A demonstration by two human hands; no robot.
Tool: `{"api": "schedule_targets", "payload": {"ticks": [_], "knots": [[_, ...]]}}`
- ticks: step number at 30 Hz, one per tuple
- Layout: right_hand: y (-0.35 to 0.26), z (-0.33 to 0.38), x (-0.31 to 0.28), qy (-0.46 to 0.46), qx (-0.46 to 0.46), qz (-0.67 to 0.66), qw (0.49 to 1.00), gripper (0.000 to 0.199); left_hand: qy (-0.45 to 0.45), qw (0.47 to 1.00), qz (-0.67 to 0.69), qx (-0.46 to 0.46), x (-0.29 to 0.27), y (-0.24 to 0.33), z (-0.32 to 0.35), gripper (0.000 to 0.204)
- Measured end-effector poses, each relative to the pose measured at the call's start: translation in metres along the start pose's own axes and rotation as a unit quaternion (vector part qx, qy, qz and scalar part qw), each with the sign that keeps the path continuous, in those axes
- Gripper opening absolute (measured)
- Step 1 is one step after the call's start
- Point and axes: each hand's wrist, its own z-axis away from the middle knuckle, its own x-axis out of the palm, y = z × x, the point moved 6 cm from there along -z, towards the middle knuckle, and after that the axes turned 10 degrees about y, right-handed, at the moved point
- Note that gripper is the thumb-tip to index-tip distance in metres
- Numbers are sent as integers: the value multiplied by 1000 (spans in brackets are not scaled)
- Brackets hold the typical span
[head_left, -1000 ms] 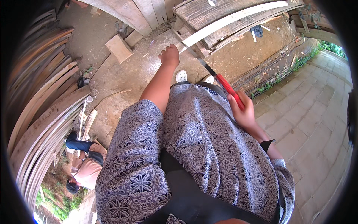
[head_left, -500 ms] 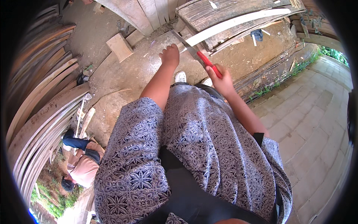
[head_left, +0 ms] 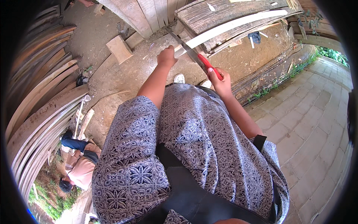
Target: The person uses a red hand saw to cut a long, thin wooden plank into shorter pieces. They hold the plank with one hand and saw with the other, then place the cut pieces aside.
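My right hand (head_left: 220, 79) is closed around the red handle of a handsaw (head_left: 191, 53), and its thin metal blade slants up and to the left. A long pale wooden strip (head_left: 227, 28) lies along the edge of a rough wooden bench (head_left: 203, 16) and juts out past its left end. The blade crosses this overhanging part. Just left of the blade, my left hand (head_left: 167, 57) is closed at the strip's near end; its fingertips are partly hidden.
A short wooden block (head_left: 119, 49) lies on the dirt floor. Long curved boards (head_left: 41, 123) are stacked at the left, where another person (head_left: 82, 168) bends over. Upright planks (head_left: 145, 15) stand beyond my hands. Paving (head_left: 305, 119) spreads at the right.
My right hand and the saw have shifted slightly down and toward me. My left hand has moved a little left and down. The strip looks much the same.
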Motion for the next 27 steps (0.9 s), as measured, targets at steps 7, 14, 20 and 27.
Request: {"api": "schedule_targets", "payload": {"ticks": [7, 14, 20, 27], "knots": [[-19, 1, 1, 4, 6, 8, 1000, 36, 7, 1000, -7, -5, -2, -4, -5, 70], [-42, -9, -25, 65, -40, -94, 993, 31, 0, 1000, 3, -11, -3, -6, -6, 84], [-12, 14, -110, 183, 7, -95, 978, 30, 21, 997, 74, -14, -7, -14, -7, 85], [46, 71, -187, 305, 44, -114, 944, 28, 5, 1000, 15, 4, -19, 1, 5, 78]]}}
